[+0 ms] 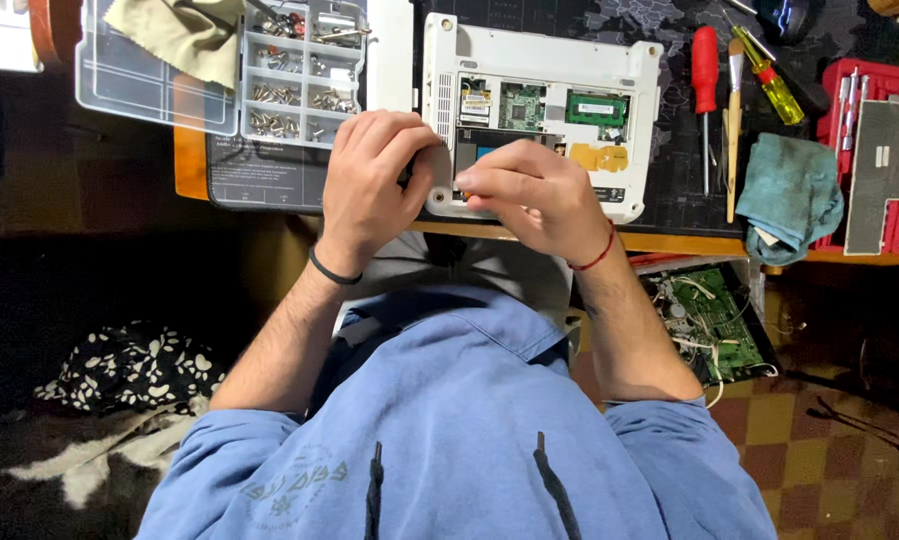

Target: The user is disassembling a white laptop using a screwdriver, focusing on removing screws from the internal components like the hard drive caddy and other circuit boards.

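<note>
White plastic netbook base (539,60), bottom cover off with green circuit boards exposed, upper centre of frame: light, rigid, fragile inside, best gripped by its outer edges; left hand (369,180) and right hand (534,195) rest close together at its near edge, their grip hidden.

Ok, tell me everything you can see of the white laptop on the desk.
The white laptop lies upside down and flat on the dark desk mat, its bottom cover off. The plastic shell has rounded corners and a vent grille at its left. Inside show a green memory module, a smaller green board and a patch of yellow tape. Both hands rest on its near edge: the left hand at the near left corner, the right hand over the open bay, fingers pinched over something hidden.
</note>
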